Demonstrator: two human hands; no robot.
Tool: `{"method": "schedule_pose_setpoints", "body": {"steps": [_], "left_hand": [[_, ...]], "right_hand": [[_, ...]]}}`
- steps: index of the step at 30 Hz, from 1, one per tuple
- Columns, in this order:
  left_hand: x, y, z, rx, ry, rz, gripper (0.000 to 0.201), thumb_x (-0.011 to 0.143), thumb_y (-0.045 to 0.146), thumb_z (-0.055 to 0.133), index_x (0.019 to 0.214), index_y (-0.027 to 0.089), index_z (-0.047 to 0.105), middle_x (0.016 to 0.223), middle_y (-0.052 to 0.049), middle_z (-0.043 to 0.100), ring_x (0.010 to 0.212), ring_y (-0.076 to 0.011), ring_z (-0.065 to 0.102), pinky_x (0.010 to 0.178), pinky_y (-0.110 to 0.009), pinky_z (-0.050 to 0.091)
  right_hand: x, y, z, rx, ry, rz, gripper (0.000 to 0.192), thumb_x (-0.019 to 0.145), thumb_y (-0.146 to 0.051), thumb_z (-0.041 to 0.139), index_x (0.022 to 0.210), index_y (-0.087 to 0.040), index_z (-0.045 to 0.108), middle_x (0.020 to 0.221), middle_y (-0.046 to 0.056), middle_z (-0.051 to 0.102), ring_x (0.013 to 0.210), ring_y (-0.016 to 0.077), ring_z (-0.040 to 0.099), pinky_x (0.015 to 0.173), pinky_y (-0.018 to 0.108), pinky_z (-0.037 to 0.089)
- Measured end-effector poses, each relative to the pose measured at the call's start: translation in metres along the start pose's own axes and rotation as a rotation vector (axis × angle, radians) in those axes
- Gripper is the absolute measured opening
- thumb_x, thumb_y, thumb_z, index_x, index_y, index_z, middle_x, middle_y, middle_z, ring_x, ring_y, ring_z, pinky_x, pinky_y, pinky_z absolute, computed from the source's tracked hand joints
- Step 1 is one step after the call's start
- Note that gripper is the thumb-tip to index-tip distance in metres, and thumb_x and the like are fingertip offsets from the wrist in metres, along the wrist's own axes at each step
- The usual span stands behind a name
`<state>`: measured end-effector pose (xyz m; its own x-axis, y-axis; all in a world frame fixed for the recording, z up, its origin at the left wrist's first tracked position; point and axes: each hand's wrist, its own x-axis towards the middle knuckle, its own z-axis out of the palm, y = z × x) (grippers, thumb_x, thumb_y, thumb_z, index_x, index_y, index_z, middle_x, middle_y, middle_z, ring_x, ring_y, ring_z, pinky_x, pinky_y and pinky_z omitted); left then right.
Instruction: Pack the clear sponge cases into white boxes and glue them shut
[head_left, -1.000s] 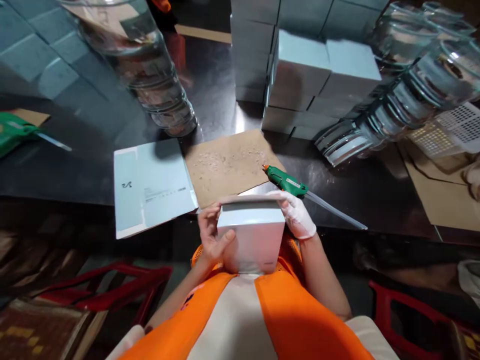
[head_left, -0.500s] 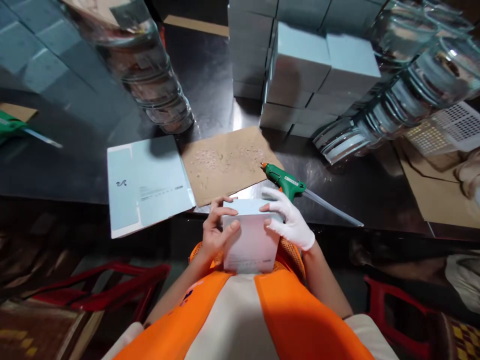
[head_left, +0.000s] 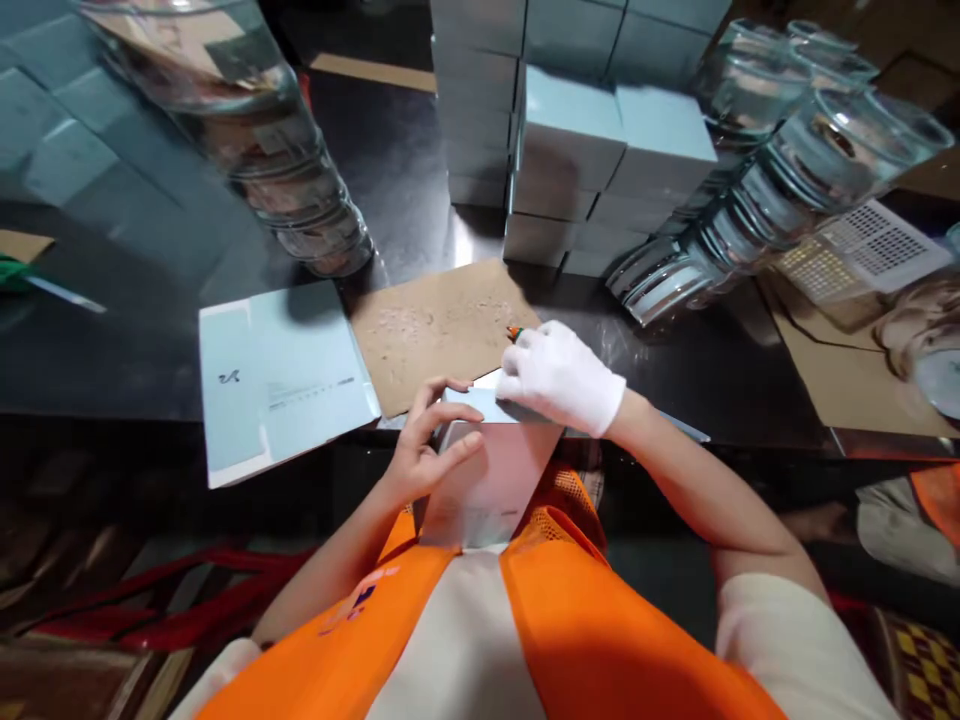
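A pale blue folded box (head_left: 487, 485) stands against my chest at the black table's (head_left: 420, 150) near edge. My bare left hand (head_left: 427, 450) grips its left side, with the fingers spread over the top flap. My white-gloved right hand (head_left: 559, 375) lies curled over the green glue gun (head_left: 514, 332) just beyond the box. Only the gun's orange tip and the far end of its glue stick show. The gloved fingertips reach the box's top edge.
A flat pale blue carton sheet (head_left: 277, 375) and a glue-spotted cardboard mat (head_left: 435, 325) lie left of the gun. Stacked pale blue boxes (head_left: 570, 130) stand behind them. Stacks of clear plastic tubs (head_left: 292, 180) flank the boxes. Another person's hand (head_left: 919, 325) shows at right.
My right hand has left the box's top and moved forward onto the glue gun. The box has dropped slightly toward my lap, and my left hand stays on it.
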<state>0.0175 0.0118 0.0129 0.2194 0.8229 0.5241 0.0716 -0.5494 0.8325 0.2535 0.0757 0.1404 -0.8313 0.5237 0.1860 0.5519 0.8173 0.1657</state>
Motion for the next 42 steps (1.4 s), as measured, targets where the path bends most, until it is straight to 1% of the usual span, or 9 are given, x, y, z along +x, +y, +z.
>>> {"method": "schedule_pose_setpoints", "body": {"steps": [9, 13, 15, 18, 22, 25, 34, 38, 42], "left_hand": [[-0.022, -0.002, -0.016, 0.054, 0.285, -0.084, 0.015, 0.090, 0.032, 0.079, 0.103, 0.025, 0.075, 0.122, -0.006, 0.063, 0.124, -0.0251, 0.063, 0.110, -0.040, 0.047], [-0.022, -0.003, -0.025, 0.007, 0.540, -0.138, 0.019, 0.090, 0.033, 0.080, 0.106, 0.025, 0.074, 0.124, -0.006, 0.065, 0.119, -0.0226, 0.066, 0.103, -0.034, 0.049], [-0.021, -0.004, -0.028, -0.001, 0.630, -0.156, 0.021, 0.089, 0.035, 0.080, 0.106, 0.024, 0.074, 0.124, -0.006, 0.065, 0.119, -0.0227, 0.066, 0.105, -0.034, 0.047], [-0.017, -0.005, -0.027, -0.014, 0.713, -0.170, 0.028, 0.089, 0.038, 0.081, 0.111, 0.025, 0.072, 0.123, -0.006, 0.067, 0.120, -0.0222, 0.064, 0.105, -0.032, 0.047], [-0.011, -0.006, -0.020, -0.099, 0.764, -0.179, 0.052, 0.088, 0.041, 0.082, 0.134, 0.032, 0.057, 0.123, -0.005, 0.068, 0.111, -0.0201, 0.067, 0.096, -0.032, 0.051], [-0.005, -0.008, -0.014, -0.066, 0.797, -0.177, 0.040, 0.088, 0.044, 0.082, 0.120, 0.029, 0.062, 0.124, -0.005, 0.067, 0.113, -0.0207, 0.066, 0.098, -0.032, 0.050], [0.022, -0.016, 0.021, -0.267, 0.865, -0.384, 0.040, 0.086, 0.055, 0.080, 0.106, 0.026, 0.063, 0.122, -0.004, 0.066, 0.105, -0.0165, 0.065, 0.089, -0.024, 0.051], [0.011, -0.022, 0.029, -0.339, 0.880, -0.373, 0.035, 0.097, 0.055, 0.069, 0.115, 0.029, 0.053, 0.124, -0.003, 0.065, 0.098, -0.0145, 0.068, 0.086, -0.026, 0.055], [-0.010, -0.010, 0.010, 0.120, 0.624, -0.212, 0.038, 0.099, 0.063, 0.062, 0.103, 0.025, 0.061, 0.145, -0.013, 0.061, 0.148, -0.0306, 0.050, 0.118, -0.048, 0.044]], "right_hand": [[-0.007, 0.136, 0.013, -0.015, -0.037, 0.946, 0.042, 0.108, -0.026, 0.046, 0.137, -0.005, 0.068, 0.128, 0.016, 0.071, 0.122, 0.0283, 0.067, 0.103, 0.040, 0.047], [-0.055, 0.094, 0.044, -0.121, 0.151, 0.962, 0.100, 0.083, -0.035, 0.082, 0.167, -0.013, 0.032, 0.175, 0.031, 0.016, 0.160, 0.0531, 0.023, 0.117, 0.071, 0.037], [-0.092, 0.065, 0.066, -0.109, 0.339, 1.043, 0.084, 0.089, -0.053, 0.072, 0.158, -0.010, 0.048, 0.167, 0.030, 0.038, 0.158, 0.0489, 0.033, 0.119, 0.067, 0.038], [-0.150, 0.027, 0.087, 0.005, 0.558, 1.278, 0.055, 0.106, -0.048, 0.033, 0.113, -0.014, 0.076, 0.096, 0.018, 0.077, 0.103, 0.0343, 0.076, 0.099, 0.053, 0.058], [-0.214, -0.015, 0.073, -0.127, 0.394, 1.336, 0.098, 0.082, -0.063, 0.070, 0.156, -0.003, 0.049, 0.140, 0.035, 0.058, 0.118, 0.0514, 0.067, 0.089, 0.066, 0.058], [-0.242, -0.043, 0.053, -0.203, 0.319, 1.419, 0.099, 0.080, -0.072, 0.070, 0.154, -0.007, 0.056, 0.150, 0.036, 0.053, 0.132, 0.0625, 0.055, 0.097, 0.078, 0.050], [-0.140, -0.125, 0.081, 1.459, 0.157, 1.066, 0.074, 0.072, -0.091, 0.068, 0.093, -0.021, 0.081, 0.081, 0.009, 0.079, 0.075, 0.0294, 0.074, 0.072, 0.040, 0.063], [-0.111, -0.123, 0.077, 1.486, 0.509, 1.279, 0.054, 0.068, -0.065, 0.090, 0.105, -0.027, 0.079, 0.092, 0.006, 0.083, 0.080, 0.0305, 0.077, 0.071, 0.041, 0.065], [-0.121, -0.084, 0.036, 1.083, 0.827, 1.175, 0.020, 0.082, -0.049, 0.082, 0.089, -0.030, 0.078, 0.077, 0.001, 0.080, 0.060, 0.0259, 0.072, 0.051, 0.035, 0.057]]}}
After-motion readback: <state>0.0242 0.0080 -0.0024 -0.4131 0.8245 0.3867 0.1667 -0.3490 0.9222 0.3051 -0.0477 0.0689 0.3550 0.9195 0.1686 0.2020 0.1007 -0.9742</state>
